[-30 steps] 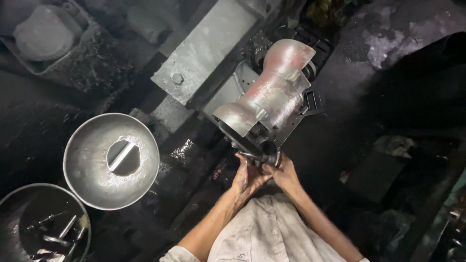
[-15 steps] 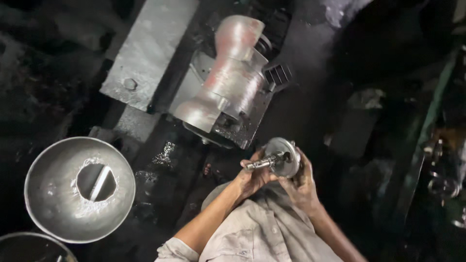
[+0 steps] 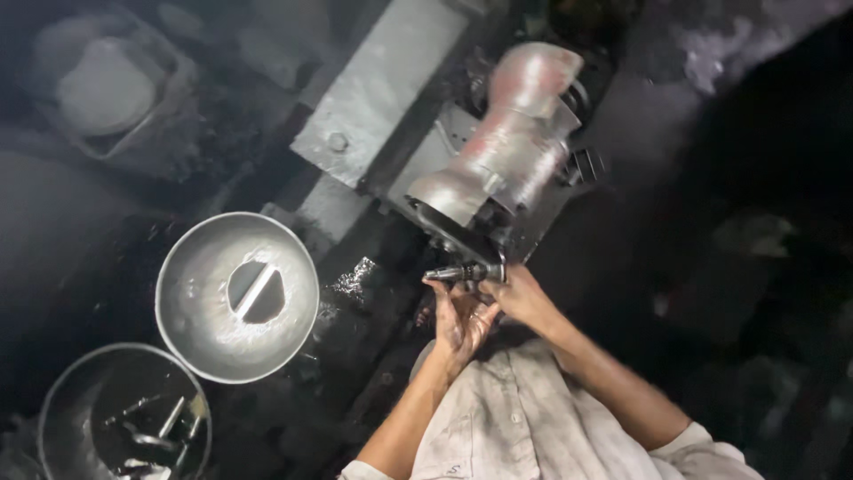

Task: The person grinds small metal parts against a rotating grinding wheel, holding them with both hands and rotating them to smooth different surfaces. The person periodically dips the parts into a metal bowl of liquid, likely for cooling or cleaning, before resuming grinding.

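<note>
Since the earlier frame, both hands have been brought back against the machine's near end, and the round part is no longer seen. A short metal spindle [image 3: 455, 272] is pinched by the left hand [image 3: 460, 316] and gripped by the right hand [image 3: 522, 298]. Just above, the grey motor housing [image 3: 511, 147] is mounted. To the left, 2 metal bowls [image 3: 204, 307] are set.

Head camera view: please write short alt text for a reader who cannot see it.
Seen from above, a person's left hand and right hand hold a small metal spindle part at the end of a grey machine. A round metal bowl sits to the left in a dark workshop.
</note>
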